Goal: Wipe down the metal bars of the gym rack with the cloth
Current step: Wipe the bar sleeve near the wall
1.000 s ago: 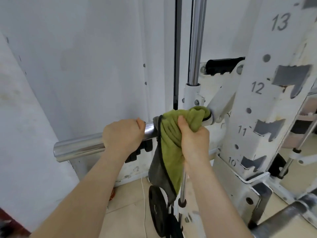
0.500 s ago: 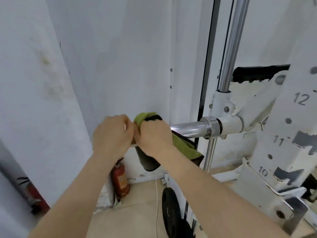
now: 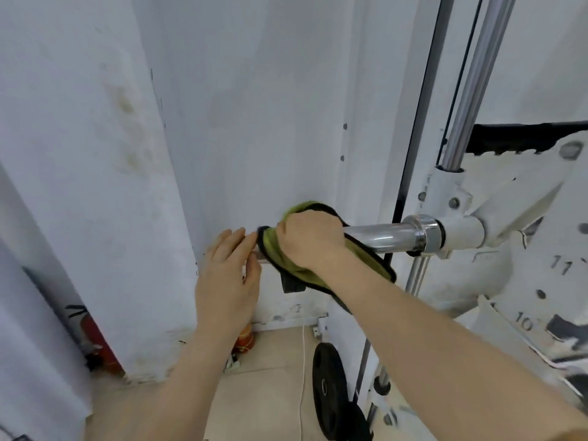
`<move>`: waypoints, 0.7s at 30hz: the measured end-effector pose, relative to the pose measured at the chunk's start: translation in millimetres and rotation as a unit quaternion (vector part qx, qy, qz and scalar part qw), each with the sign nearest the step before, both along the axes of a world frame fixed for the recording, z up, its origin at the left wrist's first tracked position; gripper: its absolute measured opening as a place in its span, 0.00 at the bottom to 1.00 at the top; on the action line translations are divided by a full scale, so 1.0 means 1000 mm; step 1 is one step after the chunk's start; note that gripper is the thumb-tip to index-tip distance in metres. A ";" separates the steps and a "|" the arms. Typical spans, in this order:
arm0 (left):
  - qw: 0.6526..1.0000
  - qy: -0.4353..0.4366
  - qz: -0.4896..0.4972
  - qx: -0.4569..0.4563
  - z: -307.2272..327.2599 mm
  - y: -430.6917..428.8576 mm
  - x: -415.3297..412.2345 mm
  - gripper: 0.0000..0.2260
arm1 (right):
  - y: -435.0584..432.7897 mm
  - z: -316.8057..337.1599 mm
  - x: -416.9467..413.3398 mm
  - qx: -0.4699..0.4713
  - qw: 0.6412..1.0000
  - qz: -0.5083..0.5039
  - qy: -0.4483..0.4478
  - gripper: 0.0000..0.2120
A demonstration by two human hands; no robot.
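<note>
The green cloth, edged in black, sits just left of the frame's centre, wrapped over a horizontal chrome bar. Its loose end hangs below the bar toward the lower right. The right hand is clenched around cloth and bar together, knuckles up, with its forearm running down to the lower right corner. Right of the hand, the bare shiny bar runs to a chrome collar and into a white bracket.

The left hand is just left of the cloth, released, with fingers nearly straight and pointing up and right. Its fingertips lie at the cloth's edge; whether they touch the bar end behind them cannot be told. Its forearm comes up from the bottom edge.

A vertical chrome rod rises from the bracket to the upper right. A white upright marked 10 and 11 stands at the right edge. A black weight plate stands on the floor at lower centre, and a red fire extinguisher stands at lower left against the pale wall.
</note>
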State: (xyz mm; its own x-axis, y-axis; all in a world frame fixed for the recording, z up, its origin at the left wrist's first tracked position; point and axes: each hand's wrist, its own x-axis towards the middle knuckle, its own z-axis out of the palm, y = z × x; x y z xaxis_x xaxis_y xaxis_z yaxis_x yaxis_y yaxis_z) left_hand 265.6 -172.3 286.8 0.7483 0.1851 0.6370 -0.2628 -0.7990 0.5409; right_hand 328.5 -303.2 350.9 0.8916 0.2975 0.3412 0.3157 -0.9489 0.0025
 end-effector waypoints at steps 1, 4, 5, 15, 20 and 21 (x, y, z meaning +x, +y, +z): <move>0.999 0.015 0.006 -0.038 0.003 0.002 -0.009 0.16 | 0.019 -0.006 -0.008 0.013 0.999 0.028 -0.033 0.17; 0.993 0.044 0.038 -0.106 0.027 0.010 -0.020 0.15 | 0.032 -0.022 -0.019 0.073 0.989 0.072 -0.109 0.17; 0.995 0.042 0.052 -0.074 0.036 0.011 -0.017 0.15 | 0.023 -0.027 -0.020 0.073 0.986 0.086 -0.120 0.17; 0.945 0.046 -0.014 0.324 0.011 -0.080 0.019 0.23 | -0.147 -0.020 -0.028 -0.042 0.984 -0.165 -0.056 0.12; 0.958 0.038 -0.052 0.280 0.014 -0.105 0.017 0.19 | -0.136 -0.035 -0.054 0.051 0.984 -0.162 -0.044 0.11; 0.964 0.023 -0.060 0.257 0.018 -0.103 0.016 0.13 | -0.140 -0.037 -0.062 0.116 0.980 -0.153 -0.050 0.08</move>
State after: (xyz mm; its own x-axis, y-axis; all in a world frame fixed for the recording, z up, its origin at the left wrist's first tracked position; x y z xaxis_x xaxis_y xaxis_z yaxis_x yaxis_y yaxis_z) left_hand 281.4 -275.5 304.9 0.7744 -0.2357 0.5872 -0.3556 -0.9297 0.0958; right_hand 266.8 -443.4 313.6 0.8859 -0.0751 0.4578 0.0250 -0.9776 -0.2088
